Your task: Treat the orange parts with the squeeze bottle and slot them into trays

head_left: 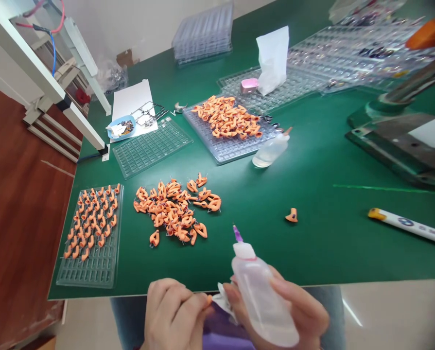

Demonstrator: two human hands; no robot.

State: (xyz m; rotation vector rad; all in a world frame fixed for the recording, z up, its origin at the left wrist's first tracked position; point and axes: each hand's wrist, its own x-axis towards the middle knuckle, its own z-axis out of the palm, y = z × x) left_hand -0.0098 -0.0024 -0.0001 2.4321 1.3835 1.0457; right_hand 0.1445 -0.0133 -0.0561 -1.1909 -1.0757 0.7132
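Note:
At the table's front edge my left hand (175, 311) is closed on a small orange piece (209, 300), mostly hidden by the fingers. My right hand (301, 311) grips a translucent squeeze bottle (263, 296) with a purple needle tip pointing up and away. A crumpled white tissue (223, 302) is pinched between the right fingers and touches the orange piece. Beyond my left hand lies a loose pile of curved orange pieces (171, 206) with thin wires. One orange piece (292, 215) stands alone to the right.
A clear tray (88, 274) with rows of orange pieces is at the left edge. Farther back are another clear tray (151, 148), stacked trays with orange pieces (232, 119), a second bottle (271, 150) and a pink block (250, 86). A marker (414, 226) and metal stand (395, 141) occupy the right.

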